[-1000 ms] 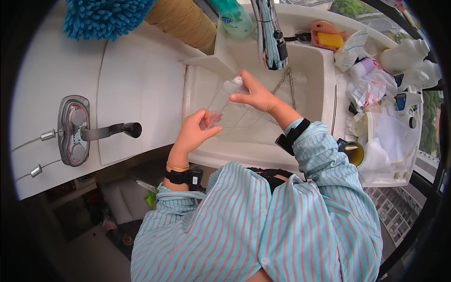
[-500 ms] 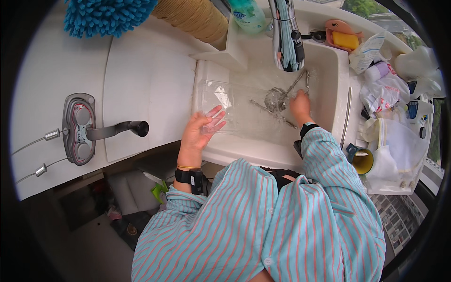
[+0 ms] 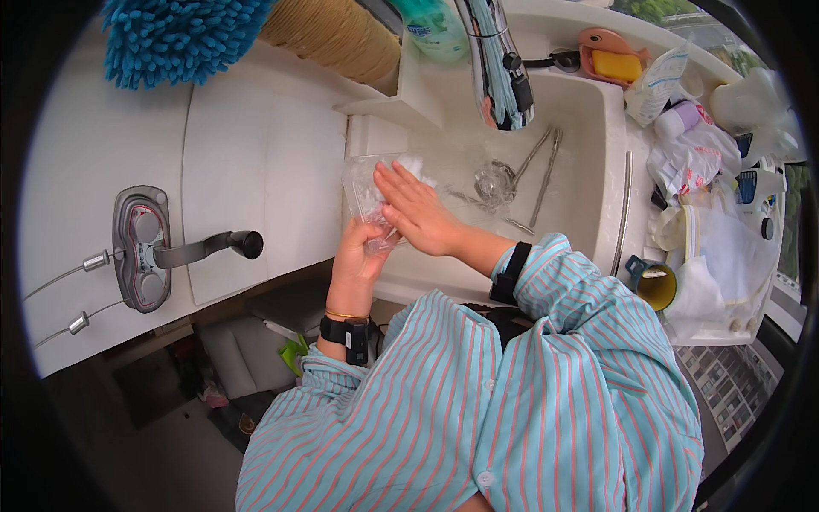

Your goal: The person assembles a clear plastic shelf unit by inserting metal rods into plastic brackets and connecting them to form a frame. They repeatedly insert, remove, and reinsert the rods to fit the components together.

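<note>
My left hand point(image 3: 351, 264) grips a clear plastic container point(image 3: 357, 182) over the left side of the white sink point(image 3: 611, 119). Its thumb shows at the near end; the other fingers are mostly hidden. Flat against the container lies my right hand point(image 3: 422, 215), fingers stretched out and close together. A white patch by its fingertips may be foam or glare. On the sink bottom, under shallow water, lie long thin silvery pieces point(image 3: 546, 175) beside the round drain point(image 3: 495, 181). Ripples around the drain blur their shape.
A chrome faucet point(image 3: 495, 72) reaches over the sink. Behind it are a green bottle point(image 3: 435, 30) and a pink fish-shaped holder point(image 3: 591, 41) with a yellow sponge point(image 3: 616, 66). Bags and a dark cup point(image 3: 653, 283) crowd the right ledge. A handled suction mount point(image 3: 142, 247) is at left.
My right hand has left the water near the drain and crossed leftward onto the container. My left hand keeps hold of the container, which has tilted and looks narrower.
</note>
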`<action>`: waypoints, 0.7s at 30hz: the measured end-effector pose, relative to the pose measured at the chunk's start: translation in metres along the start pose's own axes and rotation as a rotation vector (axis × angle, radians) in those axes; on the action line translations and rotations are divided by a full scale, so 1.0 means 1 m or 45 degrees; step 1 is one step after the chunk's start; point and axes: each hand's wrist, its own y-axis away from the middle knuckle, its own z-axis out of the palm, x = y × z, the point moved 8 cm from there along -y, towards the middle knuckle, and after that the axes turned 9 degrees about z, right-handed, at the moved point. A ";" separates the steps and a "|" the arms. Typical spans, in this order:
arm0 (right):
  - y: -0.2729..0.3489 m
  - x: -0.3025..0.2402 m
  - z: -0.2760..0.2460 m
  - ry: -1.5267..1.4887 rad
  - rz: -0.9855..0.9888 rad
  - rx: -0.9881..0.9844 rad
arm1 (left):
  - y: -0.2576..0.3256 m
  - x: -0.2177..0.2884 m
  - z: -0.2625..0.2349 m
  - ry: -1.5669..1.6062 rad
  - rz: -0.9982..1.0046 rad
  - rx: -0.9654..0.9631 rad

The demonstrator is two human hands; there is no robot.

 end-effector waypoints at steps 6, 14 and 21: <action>-0.003 0.127 -0.029 0.156 0.597 0.035 | 0.030 0.024 -0.005 0.026 0.203 -0.010; -0.001 -0.013 0.005 0.042 -0.069 -0.072 | 0.010 0.002 -0.006 -0.124 0.019 -0.140; -0.022 0.081 -0.028 0.333 0.438 0.141 | 0.020 0.011 0.008 -0.058 0.139 -0.129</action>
